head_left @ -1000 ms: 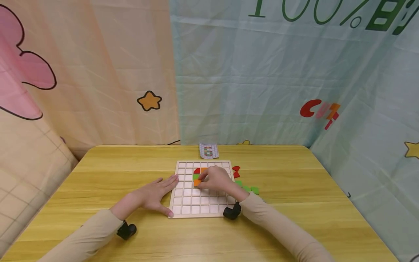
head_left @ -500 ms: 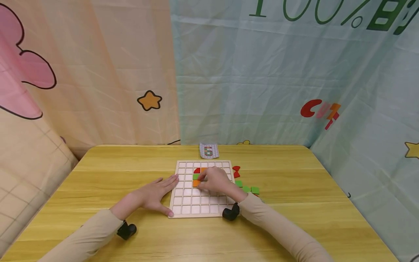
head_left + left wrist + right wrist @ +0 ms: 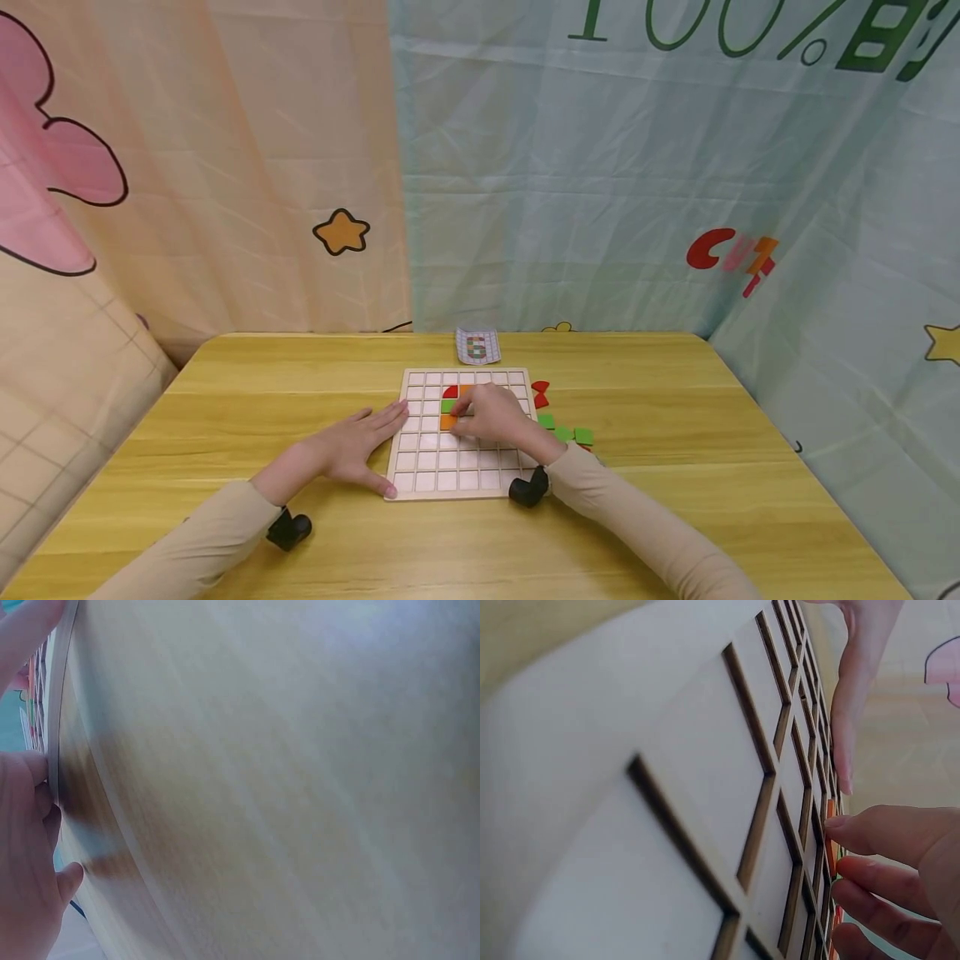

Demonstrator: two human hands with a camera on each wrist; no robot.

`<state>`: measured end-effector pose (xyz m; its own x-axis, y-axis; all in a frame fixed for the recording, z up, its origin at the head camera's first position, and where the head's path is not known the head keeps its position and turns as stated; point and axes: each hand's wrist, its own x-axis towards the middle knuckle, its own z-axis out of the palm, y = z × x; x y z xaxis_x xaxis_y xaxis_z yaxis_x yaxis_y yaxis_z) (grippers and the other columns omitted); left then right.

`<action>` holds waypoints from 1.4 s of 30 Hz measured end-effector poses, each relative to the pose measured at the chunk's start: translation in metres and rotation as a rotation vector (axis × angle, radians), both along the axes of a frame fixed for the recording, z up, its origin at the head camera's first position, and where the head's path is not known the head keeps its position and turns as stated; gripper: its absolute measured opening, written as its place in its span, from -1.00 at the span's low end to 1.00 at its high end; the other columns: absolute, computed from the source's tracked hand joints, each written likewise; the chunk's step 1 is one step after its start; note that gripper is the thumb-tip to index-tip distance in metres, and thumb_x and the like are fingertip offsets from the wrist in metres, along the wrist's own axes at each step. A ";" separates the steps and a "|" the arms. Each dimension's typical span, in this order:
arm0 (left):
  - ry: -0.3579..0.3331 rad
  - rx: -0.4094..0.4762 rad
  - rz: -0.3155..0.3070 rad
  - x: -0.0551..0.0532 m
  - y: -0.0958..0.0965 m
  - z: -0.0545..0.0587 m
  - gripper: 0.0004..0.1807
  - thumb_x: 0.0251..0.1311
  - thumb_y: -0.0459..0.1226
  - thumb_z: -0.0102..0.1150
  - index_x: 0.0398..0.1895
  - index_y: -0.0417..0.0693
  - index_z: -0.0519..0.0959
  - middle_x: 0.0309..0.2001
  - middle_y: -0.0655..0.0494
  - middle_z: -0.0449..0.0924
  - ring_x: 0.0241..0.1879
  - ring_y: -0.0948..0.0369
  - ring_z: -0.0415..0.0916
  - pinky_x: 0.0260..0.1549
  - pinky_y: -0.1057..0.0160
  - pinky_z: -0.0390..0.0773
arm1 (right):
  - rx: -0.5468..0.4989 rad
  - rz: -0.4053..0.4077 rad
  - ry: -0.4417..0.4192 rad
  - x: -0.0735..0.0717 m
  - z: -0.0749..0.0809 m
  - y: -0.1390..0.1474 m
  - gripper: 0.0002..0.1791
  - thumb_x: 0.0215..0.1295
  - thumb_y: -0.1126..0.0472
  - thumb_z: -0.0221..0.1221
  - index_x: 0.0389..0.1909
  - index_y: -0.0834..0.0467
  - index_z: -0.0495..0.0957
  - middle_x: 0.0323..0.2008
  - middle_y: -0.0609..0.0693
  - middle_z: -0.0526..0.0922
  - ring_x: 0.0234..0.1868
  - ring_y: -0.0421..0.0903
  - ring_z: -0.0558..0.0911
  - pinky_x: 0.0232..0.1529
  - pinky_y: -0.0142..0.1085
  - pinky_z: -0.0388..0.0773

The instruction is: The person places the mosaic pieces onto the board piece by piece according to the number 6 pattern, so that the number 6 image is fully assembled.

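A pale wooden grid board lies flat on the table. My left hand rests at its left edge, fingers spread and thumb at the near left corner. My right hand bends over the board's middle, thumb and fingertips at an orange square tile that lies in a grid cell. The right wrist view also catches the thumb and forefinger on this orange tile. Just beyond it are a green tile, a red quarter-round tile and another orange tile. The right hand hides some cells.
Right of the board lie loose red pieces and several green squares; the right forearm partly covers more pieces. A small card with a coloured grid pattern stands behind the board. Printed curtains hang behind the table.
The orange tile at my right fingertips has shifted slightly left and now sits squarer in its cell. My right hand has barely moved, and the left hand stays put.
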<state>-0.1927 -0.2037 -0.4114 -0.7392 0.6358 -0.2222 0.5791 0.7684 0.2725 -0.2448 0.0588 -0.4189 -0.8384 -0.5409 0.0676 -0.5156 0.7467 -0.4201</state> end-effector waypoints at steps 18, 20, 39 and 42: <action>0.010 0.007 -0.001 0.000 -0.001 -0.002 0.28 -0.09 0.39 0.19 0.51 -0.23 -0.07 0.55 -0.13 -0.20 0.52 -0.04 -0.13 0.43 -0.20 -0.04 | -0.080 -0.052 0.000 0.002 0.010 0.032 -0.81 0.09 0.05 0.37 -0.28 0.01 0.73 -0.33 -0.18 0.72 -0.42 -0.25 0.51 -0.45 -0.41 0.42; 0.009 0.009 0.000 0.001 -0.001 -0.001 0.28 -0.08 0.39 0.19 0.51 -0.23 -0.07 0.55 -0.13 -0.20 0.52 -0.05 -0.13 0.43 -0.20 -0.05 | -0.094 -0.051 0.004 0.001 0.011 0.038 -0.81 0.09 0.07 0.36 -0.27 0.03 0.73 -0.33 -0.16 0.71 -0.45 -0.26 0.49 -0.46 -0.41 0.42; 0.013 0.005 -0.002 0.000 -0.002 -0.003 0.30 -0.10 0.41 0.17 0.52 -0.21 -0.09 0.55 -0.13 -0.22 0.52 -0.04 -0.11 0.44 -0.19 -0.05 | -0.124 -0.138 0.039 0.002 0.017 0.096 -0.75 0.07 0.09 0.39 -0.21 0.06 0.72 -0.29 -0.07 0.71 -0.57 -0.24 0.42 -0.56 -0.41 0.34; 0.013 0.006 -0.002 -0.001 -0.002 -0.003 0.30 -0.10 0.41 0.16 0.52 -0.21 -0.09 0.55 -0.12 -0.22 0.52 -0.03 -0.11 0.44 -0.18 -0.05 | -0.126 -0.170 0.032 0.003 0.018 0.106 -0.74 0.07 0.08 0.40 -0.21 0.06 0.72 -0.29 -0.07 0.71 -0.56 -0.23 0.40 -0.58 -0.40 0.32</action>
